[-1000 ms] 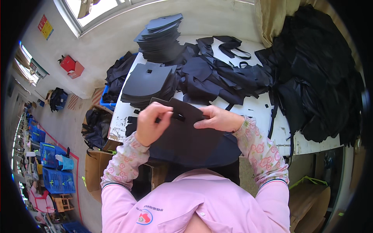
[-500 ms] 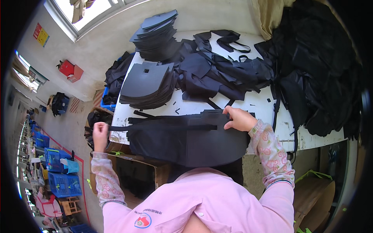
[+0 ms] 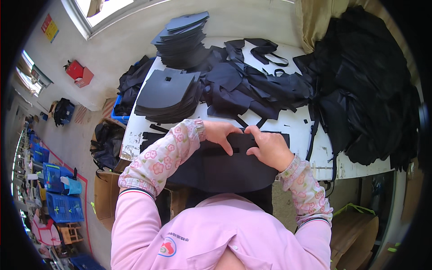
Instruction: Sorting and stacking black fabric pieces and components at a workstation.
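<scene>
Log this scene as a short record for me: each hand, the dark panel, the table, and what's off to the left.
left hand: at the upper edge of the dark panel, thumb over its face; grip unclear
right hand: at the same edge, thumb facing the other thumb; grip unclear
dark panel: small slot near upper edge, rounded lower edge toward the person
table: white, bearing two stacks of grey sheets and black cloth pieces
left of table: blue bin holding black cloth
</scene>
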{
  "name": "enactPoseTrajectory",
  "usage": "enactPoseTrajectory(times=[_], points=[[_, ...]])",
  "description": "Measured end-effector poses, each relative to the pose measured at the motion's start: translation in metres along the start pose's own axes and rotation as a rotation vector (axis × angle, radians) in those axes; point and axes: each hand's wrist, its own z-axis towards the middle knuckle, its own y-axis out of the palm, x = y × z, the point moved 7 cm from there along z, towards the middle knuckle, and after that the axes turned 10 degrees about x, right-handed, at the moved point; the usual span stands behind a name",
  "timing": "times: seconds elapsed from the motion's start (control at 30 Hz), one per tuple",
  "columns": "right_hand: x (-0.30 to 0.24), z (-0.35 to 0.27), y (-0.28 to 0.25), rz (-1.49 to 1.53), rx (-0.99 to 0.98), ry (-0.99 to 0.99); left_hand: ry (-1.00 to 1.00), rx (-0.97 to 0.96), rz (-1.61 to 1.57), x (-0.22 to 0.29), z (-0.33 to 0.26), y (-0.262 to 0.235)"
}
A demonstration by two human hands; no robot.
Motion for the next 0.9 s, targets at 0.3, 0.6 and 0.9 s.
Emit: enactPoseTrajectory(times=[0.3, 0.6, 0.9], points=[[-0.007, -0.015, -0.001, -0.217, 0.169, -0.041, 0.108, 0.080, -0.190, 0.012, 0.002, 0.010], [-0.012, -0.012, 0.005, -0.336, 0.251, -0.034, 0.226, 0.134, -0.256, 0.008, 0.002, 0.003], [0.044, 0.002, 0.015, -0.215, 0.205, -0.006, 0.380, 0.531, 0.585, 0.055, -0.041, 0.052]])
